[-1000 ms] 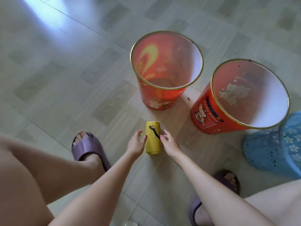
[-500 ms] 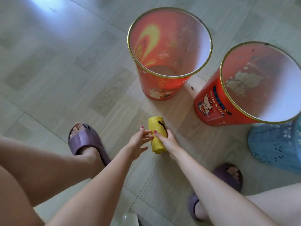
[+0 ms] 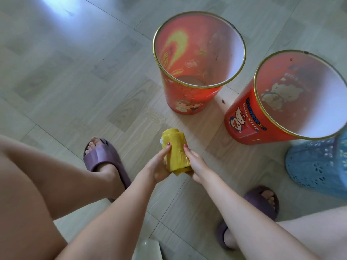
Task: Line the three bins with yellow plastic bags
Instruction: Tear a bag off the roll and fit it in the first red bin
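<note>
Roll of yellow plastic bags [image 3: 175, 150]: held above the tiled floor [image 3: 65, 81], between both hands, nearer than the 2 red bins.
Left hand [image 3: 158, 164]: fingers curled round the roll's left side.
Right hand [image 3: 195, 164]: fingers curled round the right side.
Left red bin [image 3: 189, 98], Hello Kitty red bin [image 3: 244, 119], blue perforated bin [image 3: 317, 166]: upright, unlined.
Purple slippers [image 3: 105, 156]: on both feet.

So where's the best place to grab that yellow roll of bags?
Around its middle, from the two long sides, much as the left hand and right hand hold it. The yellow roll of bags is a short, soft cylinder, so fingers wrap its curved side well, and the far end stays free for probably peeling off a bag.
</note>
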